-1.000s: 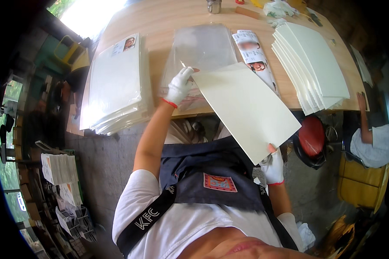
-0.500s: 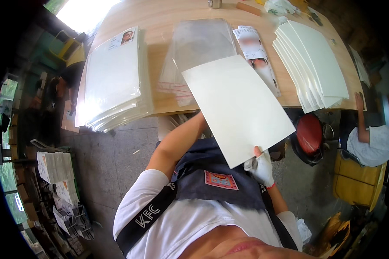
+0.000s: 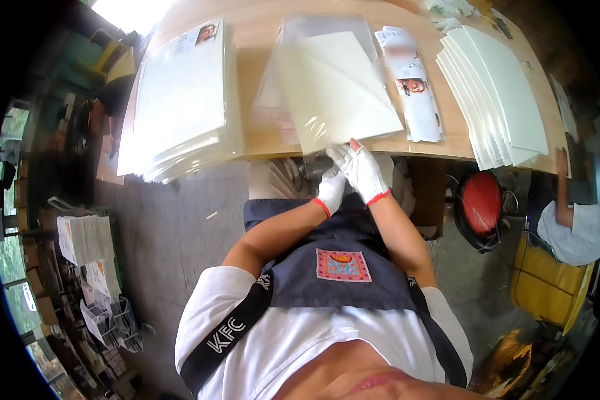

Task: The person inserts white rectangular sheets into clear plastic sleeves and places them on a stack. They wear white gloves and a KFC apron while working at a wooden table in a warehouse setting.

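A white board lies on the table inside a clear plastic sleeve, whose near end reaches the table's front edge. My right hand, in a white glove with a bare thumb tip, is closed at that near end. Close against it is my left hand, also gloved, fingers curled and partly hidden by the right. More clear sleeves lie beneath the board. To the left rises a stack of sleeved white boards; to the right stand printed sheets with a portrait.
A fanned stack of white boards covers the table's right side. A red-seated stool stands on the floor at right, near a yellow chair where another person's arm and sleeve show. Bundled paper stacks are at left.
The board has gone from being held up in front of me to lying on the table in a clear sleeve. Both hands have come together at its near end.
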### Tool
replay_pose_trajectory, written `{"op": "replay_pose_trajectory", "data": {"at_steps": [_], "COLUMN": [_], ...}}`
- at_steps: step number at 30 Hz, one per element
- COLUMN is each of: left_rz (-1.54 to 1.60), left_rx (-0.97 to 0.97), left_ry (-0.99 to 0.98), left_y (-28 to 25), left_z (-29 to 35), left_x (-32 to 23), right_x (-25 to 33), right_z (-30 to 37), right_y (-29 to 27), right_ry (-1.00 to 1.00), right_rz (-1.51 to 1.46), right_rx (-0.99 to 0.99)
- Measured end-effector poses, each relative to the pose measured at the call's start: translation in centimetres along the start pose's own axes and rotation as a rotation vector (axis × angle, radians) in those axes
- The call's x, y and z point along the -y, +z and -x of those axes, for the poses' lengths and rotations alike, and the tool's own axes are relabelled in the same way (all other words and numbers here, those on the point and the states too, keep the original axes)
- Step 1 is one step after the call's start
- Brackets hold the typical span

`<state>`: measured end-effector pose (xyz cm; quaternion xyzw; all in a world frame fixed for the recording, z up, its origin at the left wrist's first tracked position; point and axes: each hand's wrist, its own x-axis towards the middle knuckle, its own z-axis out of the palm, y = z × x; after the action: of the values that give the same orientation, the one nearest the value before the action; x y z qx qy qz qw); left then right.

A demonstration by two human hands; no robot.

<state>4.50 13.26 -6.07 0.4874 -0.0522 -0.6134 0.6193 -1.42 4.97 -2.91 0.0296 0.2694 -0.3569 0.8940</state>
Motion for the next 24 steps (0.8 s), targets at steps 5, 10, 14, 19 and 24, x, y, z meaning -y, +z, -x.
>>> {"op": "replay_pose_trajectory", "data": {"at_steps": [5, 10, 14, 19, 24], "left_rz": [0.037, -0.253, -0.417, -0.375, -0.343], "left_rx": [0.203, -0.080, -0.001, 0.012, -0.023], "left_ry": [-0.260, 0.015, 0.102, 0.066, 0.018], "left_y": [-4.3, -6.7, -8.9, -8.9, -9.3], "left_z": [2.7, 4.6, 4.3, 4.0, 5.3], "left_x": [-3.8, -8.2, -9.3, -9.7, -10.1], "right_x": [0.4, -2.6, -4.9, -5.1, 2.3], "right_z": [4.9, 5.1, 3.0, 2.0, 7.4], "right_y": [2.8, 3.6, 3.5, 3.3, 2.0], "right_ry": [-0.005, -0.502, -0.888, -1.022, -0.229], "right_rz": [1.075, 1.922, 2.463, 2.648, 0.962], "right_rx": [0.019, 0.241, 0.420, 0.592, 0.144]}}
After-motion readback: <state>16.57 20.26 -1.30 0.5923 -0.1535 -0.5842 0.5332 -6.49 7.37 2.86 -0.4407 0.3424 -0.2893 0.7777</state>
